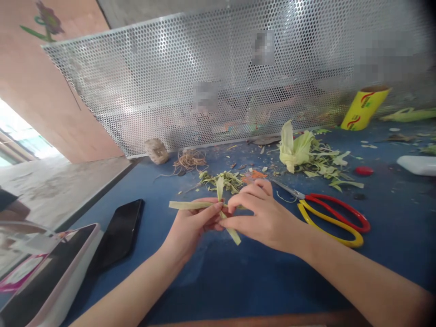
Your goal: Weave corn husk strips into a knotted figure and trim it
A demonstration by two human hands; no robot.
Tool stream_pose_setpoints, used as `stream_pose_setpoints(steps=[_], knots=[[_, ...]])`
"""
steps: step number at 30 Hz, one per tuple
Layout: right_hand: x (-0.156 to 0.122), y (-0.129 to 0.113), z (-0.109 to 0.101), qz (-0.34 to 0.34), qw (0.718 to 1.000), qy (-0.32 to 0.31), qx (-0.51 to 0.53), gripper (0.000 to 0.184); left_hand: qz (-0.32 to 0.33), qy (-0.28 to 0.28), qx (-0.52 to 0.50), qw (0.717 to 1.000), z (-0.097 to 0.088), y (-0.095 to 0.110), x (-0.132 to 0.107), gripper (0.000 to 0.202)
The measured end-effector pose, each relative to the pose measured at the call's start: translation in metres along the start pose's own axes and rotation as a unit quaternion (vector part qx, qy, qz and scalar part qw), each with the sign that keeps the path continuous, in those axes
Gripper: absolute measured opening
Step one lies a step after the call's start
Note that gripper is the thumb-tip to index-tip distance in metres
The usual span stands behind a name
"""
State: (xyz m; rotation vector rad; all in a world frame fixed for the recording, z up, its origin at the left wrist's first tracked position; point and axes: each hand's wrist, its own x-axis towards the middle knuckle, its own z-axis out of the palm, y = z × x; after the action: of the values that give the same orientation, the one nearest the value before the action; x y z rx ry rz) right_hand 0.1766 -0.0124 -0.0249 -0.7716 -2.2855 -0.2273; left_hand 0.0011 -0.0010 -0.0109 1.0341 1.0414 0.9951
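Note:
Pale green strips that look like corn husk (185,205) cross each other in front of me, one pointing left, one up and another strip end (233,235) angling down toward me. My left hand (192,222) pinches them between thumb and fingers where they cross. From the right, my right hand (264,215) closes its thumb and fingers at the same crossing; its fingertips partly hide the strips. Just beyond both hands lies a small heap of shredded husk (230,181). Right of them rest scissors (299,195) with one red and one yellow handle.
A black phone (121,234) and a pale-rimmed container (80,259) are at left. Along the back are a stone-like lump (156,151), tangled twine (190,160), a husk bundle (296,152) and a yellow cylinder (364,109). A perforated metal screen (143,81) rises behind; people show through it.

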Motion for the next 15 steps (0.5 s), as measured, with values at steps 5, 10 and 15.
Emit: stream_pose_setpoints(steps=[5, 10, 15], knots=[[0.006, 0.001, 0.0, 0.121, 0.977, 0.053, 0.169, 0.011, 0.082, 0.049, 0.09, 0.991, 0.003, -0.001, -0.004, 0.016], [0.008, 0.008, 0.009, 0.346, 0.868, 0.045, 0.354, 0.013, 0.122, 0.042, 0.114, 0.985, 0.003, 0.0, -0.004, 0.016], [0.008, 0.008, 0.011, 0.38, 0.821, 0.007, 0.425, 0.013, 0.112, 0.028, 0.12, 0.986, 0.002, 0.001, -0.003, 0.016]])
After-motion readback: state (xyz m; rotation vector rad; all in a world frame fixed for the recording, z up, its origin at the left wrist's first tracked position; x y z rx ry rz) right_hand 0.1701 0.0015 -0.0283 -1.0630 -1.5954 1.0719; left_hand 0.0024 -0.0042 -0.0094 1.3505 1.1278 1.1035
